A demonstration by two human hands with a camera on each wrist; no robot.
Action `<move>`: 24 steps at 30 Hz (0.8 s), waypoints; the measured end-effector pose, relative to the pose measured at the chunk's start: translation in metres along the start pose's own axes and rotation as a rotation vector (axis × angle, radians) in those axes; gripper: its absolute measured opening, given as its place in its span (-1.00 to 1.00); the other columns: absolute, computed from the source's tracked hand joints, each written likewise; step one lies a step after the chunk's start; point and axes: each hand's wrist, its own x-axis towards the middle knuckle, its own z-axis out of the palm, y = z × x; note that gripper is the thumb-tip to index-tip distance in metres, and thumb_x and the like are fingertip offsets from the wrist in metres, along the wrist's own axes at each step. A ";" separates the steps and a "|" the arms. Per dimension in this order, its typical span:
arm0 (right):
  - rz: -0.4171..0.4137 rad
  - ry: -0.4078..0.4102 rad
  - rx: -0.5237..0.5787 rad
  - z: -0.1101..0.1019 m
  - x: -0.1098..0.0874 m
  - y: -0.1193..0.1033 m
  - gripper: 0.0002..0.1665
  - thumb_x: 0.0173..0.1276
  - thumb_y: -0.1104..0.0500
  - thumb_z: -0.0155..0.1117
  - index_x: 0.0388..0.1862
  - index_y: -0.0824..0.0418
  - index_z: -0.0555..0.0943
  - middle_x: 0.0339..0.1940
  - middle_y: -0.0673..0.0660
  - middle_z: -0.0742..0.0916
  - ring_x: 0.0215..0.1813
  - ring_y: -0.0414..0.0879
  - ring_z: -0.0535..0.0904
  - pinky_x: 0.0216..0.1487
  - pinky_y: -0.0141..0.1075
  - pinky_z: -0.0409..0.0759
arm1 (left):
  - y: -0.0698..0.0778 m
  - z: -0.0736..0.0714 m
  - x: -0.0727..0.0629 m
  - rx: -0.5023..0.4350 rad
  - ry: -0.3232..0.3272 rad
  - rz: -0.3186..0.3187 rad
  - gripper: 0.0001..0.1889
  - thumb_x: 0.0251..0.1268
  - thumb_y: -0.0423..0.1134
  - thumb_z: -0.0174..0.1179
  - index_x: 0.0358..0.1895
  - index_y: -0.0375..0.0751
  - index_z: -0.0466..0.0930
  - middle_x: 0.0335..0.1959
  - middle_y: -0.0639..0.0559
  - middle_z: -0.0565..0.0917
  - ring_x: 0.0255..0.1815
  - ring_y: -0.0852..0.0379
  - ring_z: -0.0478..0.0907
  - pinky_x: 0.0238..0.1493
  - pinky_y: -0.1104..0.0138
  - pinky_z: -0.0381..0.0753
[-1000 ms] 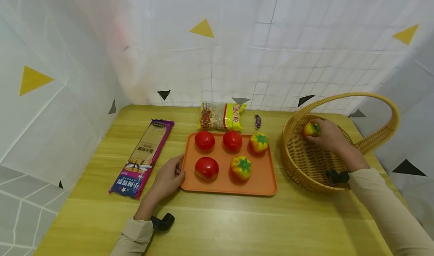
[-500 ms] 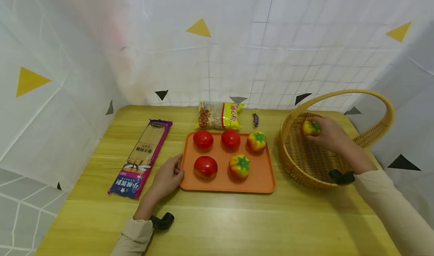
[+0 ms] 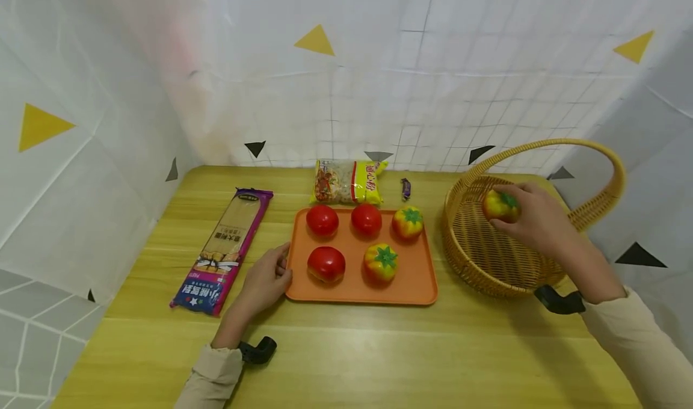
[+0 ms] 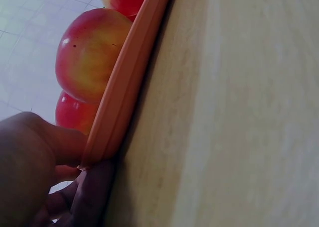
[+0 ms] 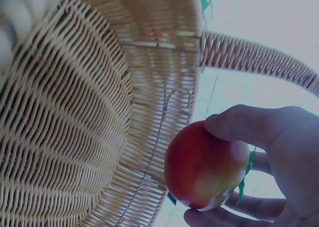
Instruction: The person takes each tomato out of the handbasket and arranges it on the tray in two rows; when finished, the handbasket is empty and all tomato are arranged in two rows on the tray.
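My right hand [image 3: 541, 216] holds a red-and-yellow toy tomato [image 3: 499, 206] with a green leafy top, thumb on one side and fingers on the other. In the head view it overlaps the far left inside of the wicker basket [image 3: 450, 240]; in the right wrist view the tomato [image 5: 199, 165] shows beside the woven wall. At the left, my left hand [image 3: 265, 279] grips the short edge of an orange tray [image 3: 352, 295], its thumb at the rim [image 4: 119, 87]. On the tray lie several red toy fruits [image 3: 326, 264] and two leafy-topped toy tomatoes [image 3: 381, 263].
Left of the tray lies a long purple pasta packet [image 3: 223, 249]. A yellow bag of macaroni [image 3: 348, 181] sits behind the tray, with a small purple-wrapped candy [image 3: 406, 189] to its right. The basket's tall arched handle [image 3: 563, 142] rises at the right. White sheeting hangs behind the table.
My right hand has risen a little with the toy tomato, pulling slightly back and right relative to the basket. My left hand keeps its place on the tray. The head view shifted slightly.
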 end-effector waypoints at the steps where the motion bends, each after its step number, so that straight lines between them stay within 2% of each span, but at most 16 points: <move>1: -0.010 0.004 0.000 -0.001 -0.002 -0.002 -0.23 0.18 0.15 0.52 0.34 0.36 0.47 0.16 0.50 0.47 -0.03 0.39 0.50 -0.21 0.19 0.51 | 0.000 0.000 0.000 0.002 0.001 0.001 -0.38 0.33 -0.30 0.21 0.46 -0.30 0.34 -0.23 0.01 0.52 -0.26 0.11 0.48 -0.16 0.21 0.50; 7: -0.079 0.038 -0.029 -0.006 -0.015 -0.014 -0.23 0.13 0.17 0.56 0.30 0.36 0.50 0.09 0.47 0.50 -0.14 0.31 0.53 -0.29 0.13 0.54 | 0.002 -0.002 -0.001 -0.008 0.002 0.010 -0.38 0.33 -0.32 0.21 0.45 -0.31 0.34 -0.25 0.00 0.52 -0.27 0.10 0.48 -0.17 0.20 0.51; 13: -0.129 0.122 -0.037 -0.014 -0.029 -0.025 -0.20 0.03 0.19 0.61 0.28 0.33 0.54 0.05 0.39 0.54 -0.26 0.21 0.55 -0.43 -0.03 0.50 | 0.003 -0.002 0.000 -0.008 0.002 0.004 -0.38 0.33 -0.32 0.21 0.45 -0.32 0.34 -0.25 0.00 0.51 -0.28 0.11 0.47 -0.18 0.21 0.50; 19: -0.130 0.144 -0.033 -0.019 -0.041 -0.042 -0.15 0.00 0.19 0.63 0.32 0.26 0.53 0.09 0.36 0.55 -0.20 0.22 0.57 -0.38 0.00 0.54 | 0.002 -0.001 0.000 -0.016 0.001 -0.001 -0.37 0.32 -0.32 0.22 0.46 -0.32 0.33 -0.25 0.00 0.52 -0.27 0.12 0.48 -0.17 0.21 0.50; 24: -0.177 0.183 -0.024 -0.019 -0.046 -0.054 -0.09 -0.05 0.23 0.65 0.34 0.26 0.52 0.13 0.35 0.54 -0.18 0.20 0.57 -0.36 0.03 0.56 | 0.001 0.000 0.000 -0.016 0.004 -0.001 -0.37 0.32 -0.32 0.22 0.46 -0.30 0.34 -0.25 0.00 0.52 -0.27 0.12 0.48 -0.17 0.21 0.50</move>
